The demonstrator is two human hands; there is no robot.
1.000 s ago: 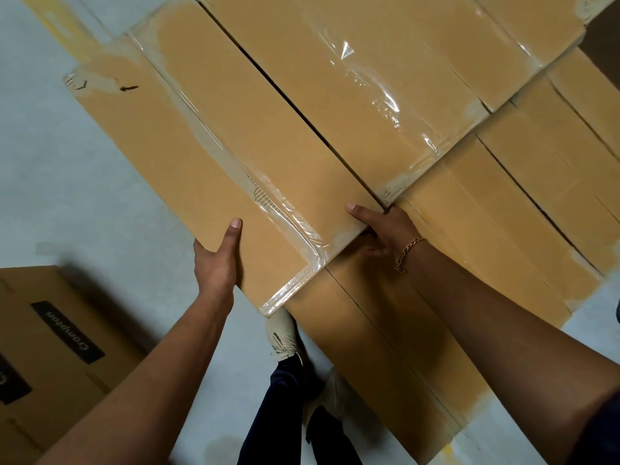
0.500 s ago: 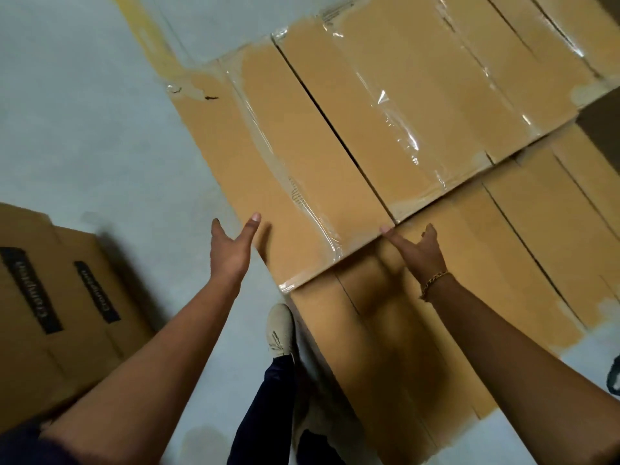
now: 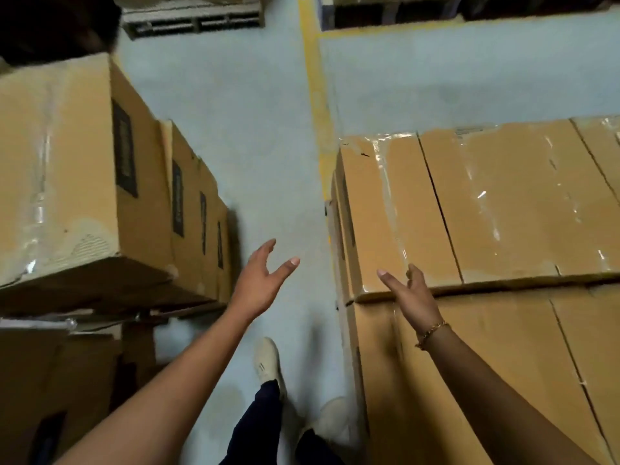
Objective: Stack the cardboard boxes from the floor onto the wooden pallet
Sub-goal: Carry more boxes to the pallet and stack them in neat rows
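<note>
- Left hand (image 3: pixel 258 283): fingers spread and relaxed, holds nothing, over bare floor (image 3: pixel 261 146).
- Right hand (image 3: pixel 411 297): fingers spread, holds nothing. It overlaps the near left corner of the top box (image 3: pixel 396 209); cannot tell whether it touches.
- Bracelet (image 3: pixel 431 333) on the right wrist.
- Top box: lies flat ahead of the right hand, taped along its top, at the left end of the upper layer. More boxes of that layer run off to the right of this hand.
- Lower boxes (image 3: pixel 469 364): under the right forearm, carrying the upper layer; whatever is beneath them is hidden.
- Left boxes (image 3: pixel 67 162): a row with dark labels, left of the left hand, well apart from it.
- Yellow line (image 3: pixel 317 95): on the floor ahead, between the two hands, running away from them.
- Shoe (image 3: pixel 266 362): on the floor behind the left hand.
- Far pallet (image 3: pixel 191 18): well ahead of the left hand, at the top edge.
</note>
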